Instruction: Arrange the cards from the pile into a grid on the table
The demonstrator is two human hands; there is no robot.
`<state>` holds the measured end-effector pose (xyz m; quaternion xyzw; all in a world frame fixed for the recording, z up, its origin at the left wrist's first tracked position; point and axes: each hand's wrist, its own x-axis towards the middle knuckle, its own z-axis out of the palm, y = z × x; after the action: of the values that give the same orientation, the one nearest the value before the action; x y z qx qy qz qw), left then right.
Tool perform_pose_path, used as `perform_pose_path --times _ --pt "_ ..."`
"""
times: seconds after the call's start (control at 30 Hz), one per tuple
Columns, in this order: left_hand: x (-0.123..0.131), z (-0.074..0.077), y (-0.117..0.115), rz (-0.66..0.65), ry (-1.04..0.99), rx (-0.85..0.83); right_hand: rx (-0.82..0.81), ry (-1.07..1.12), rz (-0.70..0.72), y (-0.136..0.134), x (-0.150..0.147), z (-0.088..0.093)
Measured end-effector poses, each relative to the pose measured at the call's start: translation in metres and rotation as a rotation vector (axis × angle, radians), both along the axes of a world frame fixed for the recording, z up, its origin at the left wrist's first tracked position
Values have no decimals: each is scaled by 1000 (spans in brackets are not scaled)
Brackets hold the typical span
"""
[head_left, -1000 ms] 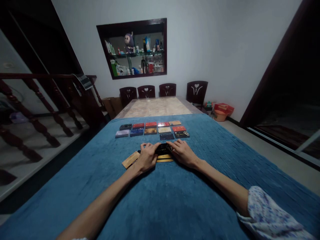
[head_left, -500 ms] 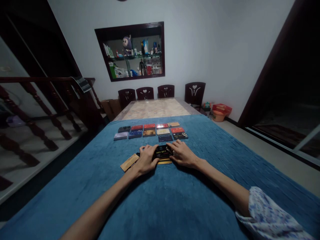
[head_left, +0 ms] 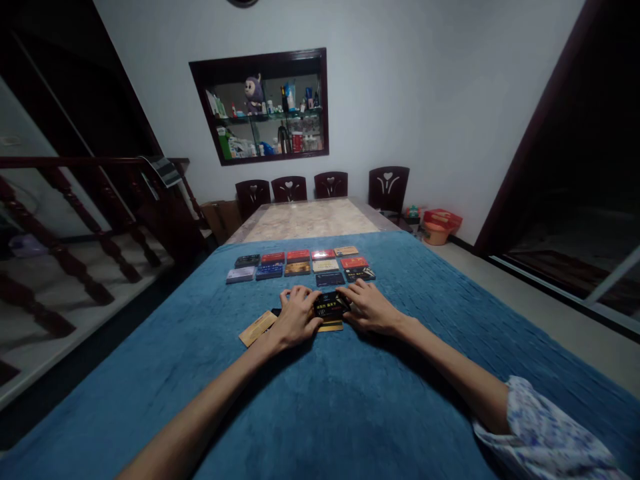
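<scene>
Both my hands meet over a small pile of cards on the blue cloth [head_left: 350, 400]. My left hand [head_left: 296, 317] and my right hand [head_left: 369, 308] pinch a black card with gold lettering [head_left: 330, 305] between them, tilted up off the pile. A gold card [head_left: 331, 326] lies under it, and a tan card [head_left: 257, 328] lies left of my left hand. Beyond my fingers, two rows of several cards [head_left: 300, 265] in red, blue, black and cream lie flat on the cloth.
The cloth covers the near half of a long table; its bare marble top [head_left: 310, 219] shows beyond. Dark chairs [head_left: 330, 183] stand at the far end. A wall niche [head_left: 265, 107] holds bottles and a plush toy. A stair railing [head_left: 75, 220] runs along the left.
The black card has been raised from flat on the pile to a tilt, its gold print now facing me. Both hands drew closer together around it.
</scene>
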<state>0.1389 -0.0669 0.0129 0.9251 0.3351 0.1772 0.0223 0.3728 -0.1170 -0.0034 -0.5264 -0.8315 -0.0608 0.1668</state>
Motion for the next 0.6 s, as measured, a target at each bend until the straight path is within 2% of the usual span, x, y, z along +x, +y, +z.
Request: perform_pose_path --times 0.33,0.6 --pt "24 5 11 -58 23 30 -29 -53 -81 5 16 7" --pt "50 11 17 -46 66 41 -73 -35 -99 15 38 15"
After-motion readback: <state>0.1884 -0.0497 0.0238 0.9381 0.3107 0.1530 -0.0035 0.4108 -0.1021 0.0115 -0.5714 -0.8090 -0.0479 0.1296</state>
